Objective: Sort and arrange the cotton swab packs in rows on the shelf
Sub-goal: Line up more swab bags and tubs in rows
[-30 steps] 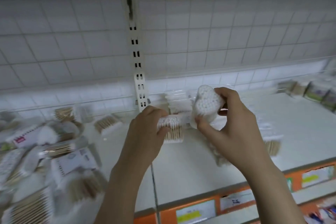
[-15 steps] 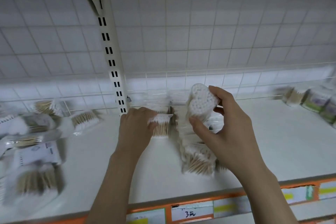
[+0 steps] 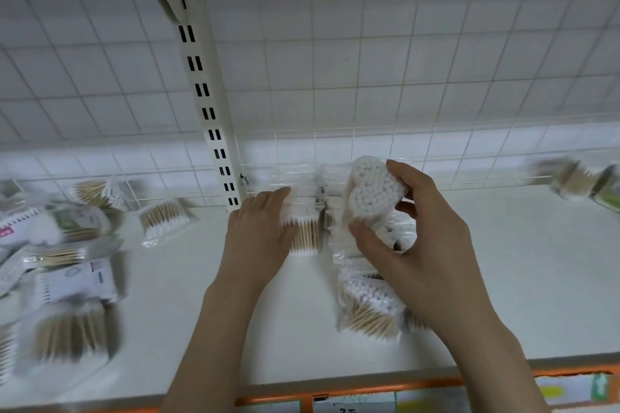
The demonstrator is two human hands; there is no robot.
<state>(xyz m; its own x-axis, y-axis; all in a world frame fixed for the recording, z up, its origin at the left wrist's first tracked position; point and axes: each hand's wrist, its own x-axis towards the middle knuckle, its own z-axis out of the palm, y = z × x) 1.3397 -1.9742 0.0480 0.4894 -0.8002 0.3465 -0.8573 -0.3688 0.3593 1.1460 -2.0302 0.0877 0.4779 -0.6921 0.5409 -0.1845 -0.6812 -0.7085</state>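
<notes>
My right hand (image 3: 412, 238) grips a heart-shaped pack of cotton swabs (image 3: 370, 193), its white tips facing me, held above a row of clear swab packs (image 3: 367, 308) running front to back on the white shelf (image 3: 520, 278). My left hand (image 3: 258, 235) lies with straight fingers on a flat pack of wooden-stick swabs (image 3: 303, 231) at the back of a second row, left of the first. A loose heap of mixed swab packs (image 3: 67, 265) covers the shelf's left end.
A slotted upright post (image 3: 208, 104) and bracket stand just behind my left hand, before a white wire grid back wall (image 3: 402, 60). More packs (image 3: 577, 181) sit blurred at the far right. Orange price strip (image 3: 436, 392) edges the shelf front.
My left hand has lowered its flat pack onto the shelf at the back and now lies flat on it. The right hand keeps hold of the heart-shaped pack, hardly shifted. The view drifted right.
</notes>
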